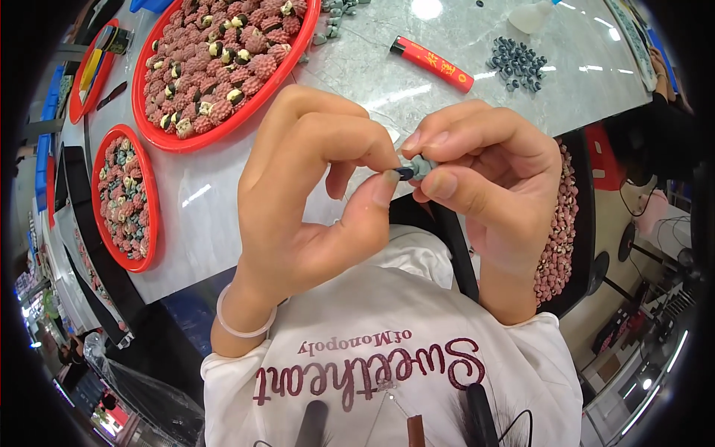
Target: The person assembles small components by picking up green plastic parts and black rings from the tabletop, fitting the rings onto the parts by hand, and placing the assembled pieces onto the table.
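Observation:
In front of my chest, both hands meet at a tiny two-part piece. My left hand (pixel 316 190) pinches a small dark, glossy part (pixel 404 173) between thumb and index finger. The thumb and fingers of my right hand (pixel 495 175) grip a small grey-green figure-like piece (pixel 421 167). The dark part touches the left side of the grey-green piece; whether they are joined I cannot tell. Fingertips cover much of both.
On the grey table, a large red tray (pixel 138 93) and a smaller red tray (pixel 154 205) hold pink, cream and dark pieces. Farther off lie a red cylinder (pixel 439 67), a pile of small dark parts (pixel 516 63), grey-green pieces (pixel 334 18) and a whitish bottle (pixel 531 18). Pink pieces (pixel 560 238) fill the right side.

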`<state>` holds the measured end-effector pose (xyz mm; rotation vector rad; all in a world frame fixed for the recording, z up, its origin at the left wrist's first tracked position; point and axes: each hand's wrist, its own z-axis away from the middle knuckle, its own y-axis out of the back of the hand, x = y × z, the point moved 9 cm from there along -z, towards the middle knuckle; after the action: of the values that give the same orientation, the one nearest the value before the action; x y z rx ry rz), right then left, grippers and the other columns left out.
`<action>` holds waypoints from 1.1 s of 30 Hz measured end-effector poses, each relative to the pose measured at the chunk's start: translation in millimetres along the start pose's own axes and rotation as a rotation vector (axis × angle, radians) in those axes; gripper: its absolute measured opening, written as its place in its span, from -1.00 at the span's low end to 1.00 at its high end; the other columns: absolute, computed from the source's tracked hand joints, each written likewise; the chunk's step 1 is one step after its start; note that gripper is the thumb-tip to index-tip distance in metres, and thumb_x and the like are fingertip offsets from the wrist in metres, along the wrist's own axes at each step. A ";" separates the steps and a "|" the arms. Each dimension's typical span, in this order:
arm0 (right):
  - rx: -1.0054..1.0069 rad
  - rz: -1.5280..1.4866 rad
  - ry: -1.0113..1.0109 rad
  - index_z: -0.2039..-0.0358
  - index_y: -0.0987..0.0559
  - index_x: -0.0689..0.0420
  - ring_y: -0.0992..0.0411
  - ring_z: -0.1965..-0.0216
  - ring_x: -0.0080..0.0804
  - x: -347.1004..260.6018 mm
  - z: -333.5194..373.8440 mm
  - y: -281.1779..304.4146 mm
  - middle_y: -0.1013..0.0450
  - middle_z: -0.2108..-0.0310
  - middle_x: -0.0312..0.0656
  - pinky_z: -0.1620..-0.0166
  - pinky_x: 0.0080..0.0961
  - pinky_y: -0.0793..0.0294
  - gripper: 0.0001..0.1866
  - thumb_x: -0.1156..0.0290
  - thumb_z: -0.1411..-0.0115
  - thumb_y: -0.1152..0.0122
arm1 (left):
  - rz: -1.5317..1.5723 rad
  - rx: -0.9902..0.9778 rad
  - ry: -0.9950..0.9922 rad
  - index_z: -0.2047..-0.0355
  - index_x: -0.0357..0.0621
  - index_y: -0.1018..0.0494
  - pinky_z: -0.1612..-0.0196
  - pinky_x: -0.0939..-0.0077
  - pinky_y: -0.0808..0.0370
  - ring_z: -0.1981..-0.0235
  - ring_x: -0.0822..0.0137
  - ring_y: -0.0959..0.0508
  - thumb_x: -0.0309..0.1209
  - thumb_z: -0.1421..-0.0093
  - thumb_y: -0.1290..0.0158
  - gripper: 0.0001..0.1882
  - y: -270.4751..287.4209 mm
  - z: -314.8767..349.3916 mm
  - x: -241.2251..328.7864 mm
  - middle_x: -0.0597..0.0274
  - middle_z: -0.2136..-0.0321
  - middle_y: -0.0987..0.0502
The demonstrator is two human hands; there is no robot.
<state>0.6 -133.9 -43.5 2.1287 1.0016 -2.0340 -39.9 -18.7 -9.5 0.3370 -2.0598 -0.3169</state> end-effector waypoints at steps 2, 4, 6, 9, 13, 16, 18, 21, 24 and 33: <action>0.007 0.002 -0.010 0.42 -0.46 0.32 -0.44 0.32 -0.35 2.9 1.6 -2.0 -0.39 0.34 0.03 0.38 -0.67 -0.53 -0.83 0.69 0.09 -0.19 | -0.018 0.013 -0.014 0.43 -0.27 -0.33 0.46 0.69 -0.18 0.46 0.45 -0.23 -0.58 0.11 0.03 -0.83 1.7 2.2 2.2 0.19 0.47 -0.29; 0.015 -0.002 0.024 0.40 -0.47 0.31 -0.45 0.31 -0.33 2.4 3.1 -3.6 -0.40 0.33 0.02 0.37 -0.66 -0.53 -0.84 0.68 0.08 -0.18 | -0.091 0.031 -0.004 0.42 -0.27 -0.33 0.47 0.70 -0.19 0.47 0.46 -0.23 -0.60 0.13 0.03 -0.81 3.3 3.7 4.9 0.19 0.46 -0.29; 0.033 -0.048 0.006 0.40 -0.46 0.31 -0.45 0.30 -0.32 3.4 4.9 -5.7 -0.40 0.33 0.03 0.36 -0.64 -0.53 -0.84 0.68 0.07 -0.16 | -0.141 0.078 -0.043 0.41 -0.27 -0.34 0.48 0.69 -0.21 0.47 0.46 -0.25 -0.62 0.15 0.04 -0.79 3.5 4.6 11.1 0.18 0.45 -0.30; 0.047 -0.131 0.017 0.38 -0.46 0.31 -0.45 0.29 -0.31 7.3 6.2 -7.6 -0.40 0.32 0.03 0.36 -0.63 -0.53 -0.83 0.68 0.05 -0.14 | -0.257 0.173 -0.162 0.39 -0.26 -0.34 0.49 0.66 -0.26 0.46 0.44 -0.30 -0.66 0.18 0.05 -0.74 4.4 4.6 25.2 0.16 0.43 -0.31; 0.050 -0.217 0.057 0.35 -0.45 0.30 -0.44 0.27 -0.30 6.5 7.1 -9.4 -0.39 0.32 0.03 0.37 -0.62 -0.53 -0.83 0.65 0.02 -0.13 | -0.478 0.197 -0.345 0.36 -0.21 -0.34 0.46 0.62 -0.34 0.47 0.38 -0.39 -0.61 0.11 -0.05 -0.75 1.2 11.0 44.9 0.14 0.41 -0.33; 0.055 -0.304 0.006 0.35 -0.45 0.27 -0.43 0.26 -0.31 12.3 8.0 -9.9 -0.39 0.30 0.00 0.39 -0.62 -0.53 -0.84 0.62 0.01 -0.15 | -0.566 0.209 -0.366 0.36 -0.18 -0.35 0.44 0.62 -0.34 0.47 0.37 -0.40 -0.51 0.03 -0.11 -0.78 1.5 14.2 44.5 0.14 0.42 -0.33; 0.048 -0.346 -0.054 0.36 -0.45 0.25 -0.43 0.26 -0.31 14.5 8.6 -11.1 -0.39 0.30 -0.01 0.38 -0.61 -0.52 -0.85 0.60 0.00 -0.15 | -0.547 0.221 -0.374 0.36 -0.17 -0.35 0.43 0.62 -0.34 0.46 0.38 -0.40 -0.44 0.00 -0.14 -0.78 2.7 15.0 43.6 0.14 0.42 -0.33; 0.013 -0.454 -0.168 0.37 -0.46 0.21 -0.43 0.27 -0.32 22.6 9.1 -15.3 -0.39 0.30 -0.04 0.35 -0.61 -0.50 -0.86 0.57 0.00 -0.17 | -0.322 0.202 -0.206 0.35 -0.15 -0.37 0.41 0.63 -0.33 0.45 0.38 -0.40 -0.40 -0.02 -0.14 -0.78 7.6 10.4 30.6 0.13 0.42 -0.35; -0.007 -0.519 -0.216 0.38 -0.46 0.19 -0.43 0.27 -0.33 29.9 8.8 -15.8 -0.39 0.32 -0.07 0.33 -0.62 -0.49 -0.86 0.55 0.00 -0.18 | -0.290 0.236 -0.194 0.36 -0.13 -0.37 0.40 0.63 -0.33 0.44 0.38 -0.39 -0.38 -0.02 -0.13 -0.79 10.1 10.7 29.9 0.12 0.42 -0.36; -0.032 -0.489 -0.066 0.43 -0.45 0.22 -0.42 0.29 -0.34 12.9 8.8 -14.3 -0.39 0.34 -0.05 0.26 -0.60 -0.45 -0.85 0.63 0.05 -0.19 | -0.207 0.197 -0.192 0.39 -0.10 -0.37 0.47 0.58 -0.34 0.48 0.35 -0.38 -0.32 -0.08 -0.08 -0.83 2.0 6.6 37.2 0.10 0.41 -0.35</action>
<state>-14.6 -121.1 -50.7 1.9242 1.6634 -2.2339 -63.5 -29.8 17.8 0.6654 -2.2549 -0.2793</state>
